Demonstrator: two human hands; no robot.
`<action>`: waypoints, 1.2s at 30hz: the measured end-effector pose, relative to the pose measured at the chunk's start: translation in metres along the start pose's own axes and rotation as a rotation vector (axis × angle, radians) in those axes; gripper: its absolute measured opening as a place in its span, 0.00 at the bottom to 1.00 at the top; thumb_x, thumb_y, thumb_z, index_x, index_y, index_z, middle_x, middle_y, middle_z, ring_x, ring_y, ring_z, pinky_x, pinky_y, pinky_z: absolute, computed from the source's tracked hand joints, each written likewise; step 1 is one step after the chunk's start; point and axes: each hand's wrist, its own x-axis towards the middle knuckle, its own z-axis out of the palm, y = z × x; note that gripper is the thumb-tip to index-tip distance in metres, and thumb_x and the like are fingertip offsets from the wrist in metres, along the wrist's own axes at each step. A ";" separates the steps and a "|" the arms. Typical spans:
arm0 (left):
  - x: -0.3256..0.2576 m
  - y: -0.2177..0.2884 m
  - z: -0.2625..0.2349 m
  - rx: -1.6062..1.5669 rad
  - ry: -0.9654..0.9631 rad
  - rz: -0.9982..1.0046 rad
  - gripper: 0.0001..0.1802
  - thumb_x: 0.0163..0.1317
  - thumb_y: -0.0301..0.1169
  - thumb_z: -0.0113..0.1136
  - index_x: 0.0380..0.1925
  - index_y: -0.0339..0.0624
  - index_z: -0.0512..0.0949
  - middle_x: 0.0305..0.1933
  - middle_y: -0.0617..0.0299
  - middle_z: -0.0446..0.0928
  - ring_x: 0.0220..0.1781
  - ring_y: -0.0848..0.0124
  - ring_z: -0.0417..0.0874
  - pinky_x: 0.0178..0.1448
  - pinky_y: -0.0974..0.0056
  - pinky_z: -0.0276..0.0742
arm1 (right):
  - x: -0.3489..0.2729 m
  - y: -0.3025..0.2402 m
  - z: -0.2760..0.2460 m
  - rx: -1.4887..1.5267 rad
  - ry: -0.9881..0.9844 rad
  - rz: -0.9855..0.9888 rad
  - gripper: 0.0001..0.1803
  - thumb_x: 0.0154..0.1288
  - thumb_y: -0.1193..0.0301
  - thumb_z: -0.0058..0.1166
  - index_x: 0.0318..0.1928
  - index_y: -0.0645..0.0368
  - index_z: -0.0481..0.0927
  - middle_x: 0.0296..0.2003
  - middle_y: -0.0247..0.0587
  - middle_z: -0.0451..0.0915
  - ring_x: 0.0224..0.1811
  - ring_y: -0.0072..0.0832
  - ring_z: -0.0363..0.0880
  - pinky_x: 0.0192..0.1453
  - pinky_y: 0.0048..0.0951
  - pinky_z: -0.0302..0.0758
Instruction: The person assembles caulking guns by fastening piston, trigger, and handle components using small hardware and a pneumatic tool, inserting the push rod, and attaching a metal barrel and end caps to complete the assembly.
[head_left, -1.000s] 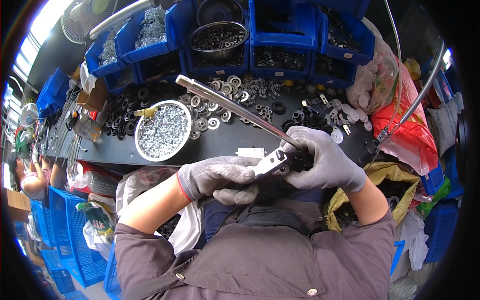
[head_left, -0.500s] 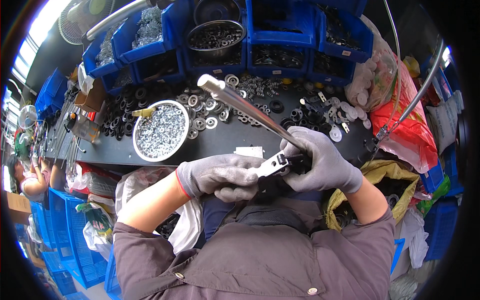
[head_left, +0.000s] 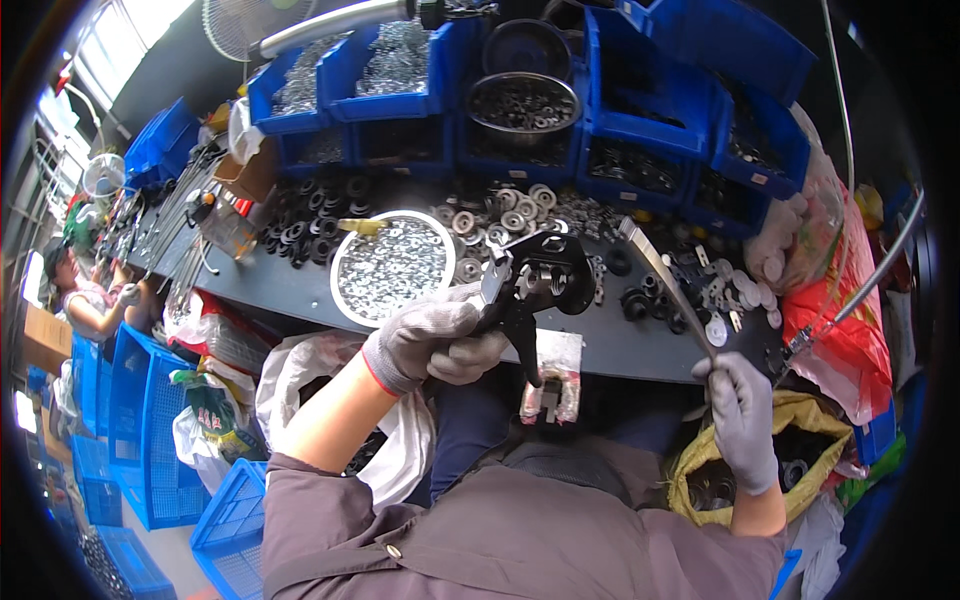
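Plainly, both my hands were occupied and held well apart. My left hand [head_left: 435, 335], in a grey glove, came up from the lower left with its forearm slanting inward, the thumb on top and the fingers curled underneath. It was folded around the left end of a black mechanism [head_left: 572, 268], only as far shut as that part allowed. My right hand [head_left: 742, 415] stood nearly upright over to the right, its wrist below and its fingers bent around the lower end of a metal bar [head_left: 665, 275]. How tightly the fingers pressed there, I could not tell.

The black mechanism hung in the air before me, at the front edge of the dark bench [head_left: 290, 285], to the right of a white-rimmed bowl [head_left: 336, 285]. It was dark and angular, with a bright plate edge near my thumb and a silvery rounded piece in its middle. A black prong pointed down from it toward a pale block [head_left: 556, 350]; whether the two touched, I could not see. The bar was silvery and narrow, leaning up and to the left, its far end pale and apart from the mechanism.
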 end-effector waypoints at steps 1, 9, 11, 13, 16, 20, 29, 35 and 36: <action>-0.001 -0.001 0.002 -0.054 -0.015 0.035 0.31 0.68 0.48 0.63 0.59 0.35 0.68 0.22 0.70 0.65 0.16 0.86 0.60 0.16 0.78 0.53 | 0.000 0.001 0.003 -0.117 0.024 -0.051 0.11 0.72 0.71 0.50 0.40 0.66 0.81 0.24 0.38 0.76 0.24 0.25 0.71 0.30 0.30 0.68; -0.012 -0.007 -0.002 -0.198 -0.168 -0.008 0.39 0.63 0.42 0.69 0.67 0.36 0.61 0.21 0.66 0.66 0.15 0.85 0.61 0.15 0.78 0.55 | 0.010 -0.003 0.006 -0.280 -0.110 -0.304 0.07 0.62 0.76 0.54 0.38 0.64 0.83 0.25 0.46 0.78 0.25 0.38 0.78 0.31 0.33 0.73; -0.015 -0.009 0.005 -0.136 -0.123 -0.019 0.42 0.62 0.40 0.69 0.69 0.35 0.59 0.21 0.64 0.67 0.14 0.83 0.61 0.14 0.77 0.54 | 0.014 0.007 0.005 -0.215 -0.101 -0.373 0.07 0.59 0.77 0.57 0.38 0.63 0.84 0.24 0.45 0.77 0.24 0.37 0.78 0.30 0.33 0.72; -0.018 -0.015 0.008 -0.112 -0.102 -0.028 0.41 0.62 0.40 0.69 0.69 0.34 0.60 0.21 0.65 0.67 0.14 0.83 0.62 0.14 0.77 0.53 | 0.018 0.015 0.005 -0.197 -0.139 -0.376 0.08 0.58 0.77 0.57 0.38 0.63 0.84 0.23 0.45 0.77 0.23 0.36 0.77 0.29 0.33 0.72; -0.022 -0.024 0.011 -0.288 -0.077 -0.143 0.44 0.58 0.30 0.70 0.68 0.23 0.56 0.23 0.61 0.68 0.14 0.81 0.64 0.15 0.75 0.51 | 0.024 0.012 0.005 -0.173 -0.209 -0.407 0.10 0.56 0.78 0.58 0.39 0.62 0.85 0.22 0.44 0.76 0.23 0.35 0.76 0.29 0.32 0.71; -0.021 -0.022 0.013 -0.250 -0.076 -0.172 0.44 0.60 0.33 0.70 0.69 0.25 0.57 0.17 0.66 0.64 0.13 0.82 0.62 0.15 0.75 0.51 | 0.027 0.014 0.005 -0.177 -0.259 -0.409 0.12 0.56 0.77 0.57 0.41 0.61 0.87 0.21 0.42 0.76 0.22 0.33 0.74 0.28 0.32 0.69; -0.010 -0.024 0.012 -0.158 -0.075 -0.248 0.41 0.62 0.40 0.69 0.65 0.24 0.62 0.19 0.65 0.66 0.14 0.82 0.62 0.13 0.75 0.52 | 0.031 0.020 0.001 -0.146 -0.346 -0.364 0.12 0.63 0.73 0.57 0.45 0.62 0.86 0.21 0.39 0.76 0.23 0.28 0.72 0.29 0.29 0.68; -0.002 -0.025 -0.001 -0.185 -0.180 -0.304 0.36 0.66 0.42 0.65 0.64 0.30 0.64 0.20 0.67 0.64 0.14 0.84 0.60 0.13 0.76 0.53 | 0.024 0.022 -0.006 0.397 -0.708 0.365 0.18 0.71 0.67 0.58 0.53 0.69 0.83 0.25 0.22 0.71 0.27 0.12 0.62 0.31 0.18 0.60; 0.000 -0.026 0.000 -0.237 -0.106 -0.348 0.41 0.64 0.40 0.66 0.68 0.26 0.59 0.20 0.65 0.65 0.14 0.83 0.60 0.12 0.76 0.54 | 0.022 0.017 -0.003 0.397 -0.709 0.364 0.18 0.71 0.67 0.58 0.53 0.69 0.83 0.25 0.22 0.71 0.27 0.12 0.62 0.31 0.18 0.60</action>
